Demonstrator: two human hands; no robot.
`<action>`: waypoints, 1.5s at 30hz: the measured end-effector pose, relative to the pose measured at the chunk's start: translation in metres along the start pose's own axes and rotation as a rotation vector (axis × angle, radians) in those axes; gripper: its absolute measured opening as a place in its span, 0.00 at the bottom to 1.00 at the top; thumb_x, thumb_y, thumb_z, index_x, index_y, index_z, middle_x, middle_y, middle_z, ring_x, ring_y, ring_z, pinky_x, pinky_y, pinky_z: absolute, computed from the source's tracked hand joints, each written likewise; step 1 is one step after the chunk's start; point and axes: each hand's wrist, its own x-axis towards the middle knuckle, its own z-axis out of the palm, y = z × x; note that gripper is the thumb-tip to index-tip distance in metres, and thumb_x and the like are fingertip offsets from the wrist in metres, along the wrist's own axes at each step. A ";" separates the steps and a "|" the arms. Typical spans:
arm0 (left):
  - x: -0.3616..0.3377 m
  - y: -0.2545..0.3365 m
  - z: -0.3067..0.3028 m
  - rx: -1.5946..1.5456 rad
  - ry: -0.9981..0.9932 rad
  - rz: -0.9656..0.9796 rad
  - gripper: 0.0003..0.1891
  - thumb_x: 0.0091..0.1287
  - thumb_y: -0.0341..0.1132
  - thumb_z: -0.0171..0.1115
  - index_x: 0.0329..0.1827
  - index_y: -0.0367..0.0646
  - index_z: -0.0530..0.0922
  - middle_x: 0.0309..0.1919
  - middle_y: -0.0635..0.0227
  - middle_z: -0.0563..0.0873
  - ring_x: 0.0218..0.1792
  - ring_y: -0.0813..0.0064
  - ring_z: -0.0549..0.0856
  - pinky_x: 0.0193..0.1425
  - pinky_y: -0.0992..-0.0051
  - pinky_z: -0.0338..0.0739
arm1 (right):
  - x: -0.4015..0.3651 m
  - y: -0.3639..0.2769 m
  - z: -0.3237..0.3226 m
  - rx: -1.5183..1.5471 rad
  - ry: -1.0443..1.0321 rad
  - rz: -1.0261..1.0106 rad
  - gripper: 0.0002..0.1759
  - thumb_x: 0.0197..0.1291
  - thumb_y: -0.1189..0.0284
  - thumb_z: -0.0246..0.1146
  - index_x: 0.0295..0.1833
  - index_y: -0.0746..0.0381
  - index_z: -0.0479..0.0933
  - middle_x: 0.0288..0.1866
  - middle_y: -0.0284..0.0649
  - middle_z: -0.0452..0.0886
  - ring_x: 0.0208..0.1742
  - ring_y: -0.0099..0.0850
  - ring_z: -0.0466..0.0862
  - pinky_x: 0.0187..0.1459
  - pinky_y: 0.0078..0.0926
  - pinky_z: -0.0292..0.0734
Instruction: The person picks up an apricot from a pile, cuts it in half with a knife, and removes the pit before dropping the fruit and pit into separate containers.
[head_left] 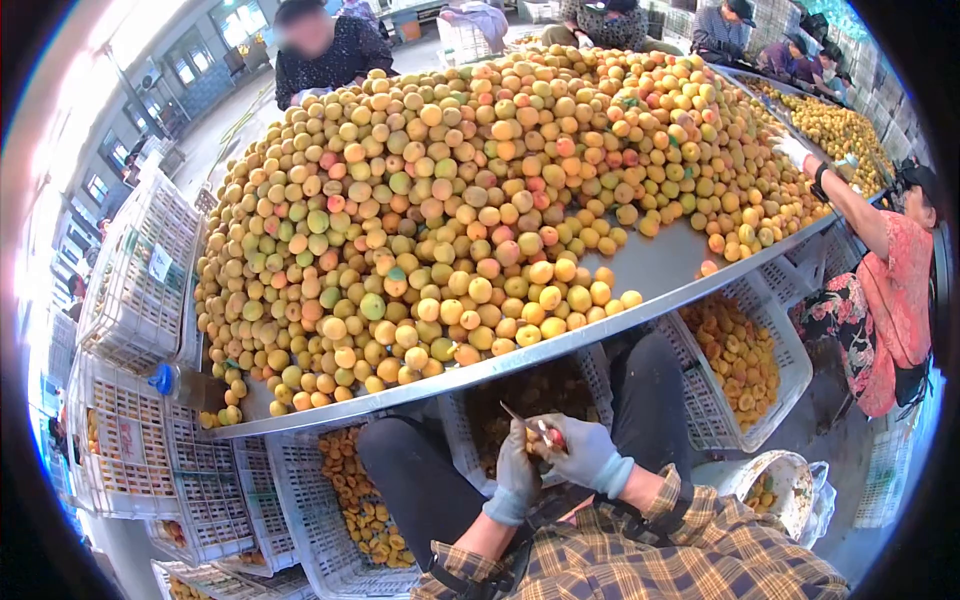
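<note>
Fingers (566,431) of the gloved right hand (590,455) are closed on a small knife (518,416), its thin blade pointing left and up past the left hand (515,472). The left fingers curl upward against a small reddish apricot (551,437) between the two hands. Whether they actually grip it I cannot tell.

The blade lies right beside the left glove, so a slip on wet fruit would likely nick those fingers. A loose pinch could drop the apricot between the knees.

Both forearms reach forward from plaid sleeves, wrists bent inward so the hands meet over the lap. Beyond them a white crate (458,432) sits under the table rim (560,345). On the table is a heap of apricots (450,200), and a co-worker's gloved hand (793,148) reaches into its far right side.
</note>
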 end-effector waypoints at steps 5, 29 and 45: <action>-0.001 0.004 -0.002 0.149 0.023 0.082 0.23 0.76 0.50 0.41 0.45 0.39 0.76 0.34 0.70 0.82 0.33 0.82 0.79 0.40 0.79 0.75 | 0.001 0.011 0.012 0.105 0.002 -0.016 0.19 0.55 0.58 0.66 0.49 0.56 0.76 0.37 0.46 0.82 0.37 0.46 0.83 0.37 0.36 0.78; -0.020 0.076 -0.004 -0.261 0.245 0.258 0.26 0.73 0.57 0.40 0.44 0.42 0.75 0.20 0.71 0.74 0.15 0.80 0.68 0.17 0.83 0.60 | 0.021 0.013 -0.021 -0.095 -0.397 0.045 0.21 0.54 0.55 0.67 0.46 0.58 0.76 0.39 0.48 0.83 0.42 0.45 0.84 0.44 0.35 0.78; -0.062 0.149 -0.047 -0.797 -0.196 0.409 0.21 0.70 0.48 0.53 0.56 0.40 0.74 0.39 0.70 0.78 0.29 0.78 0.66 0.35 0.80 0.65 | 0.176 0.042 -0.060 -0.854 0.035 0.118 0.24 0.51 0.53 0.63 0.44 0.61 0.70 0.32 0.48 0.83 0.36 0.46 0.85 0.37 0.44 0.79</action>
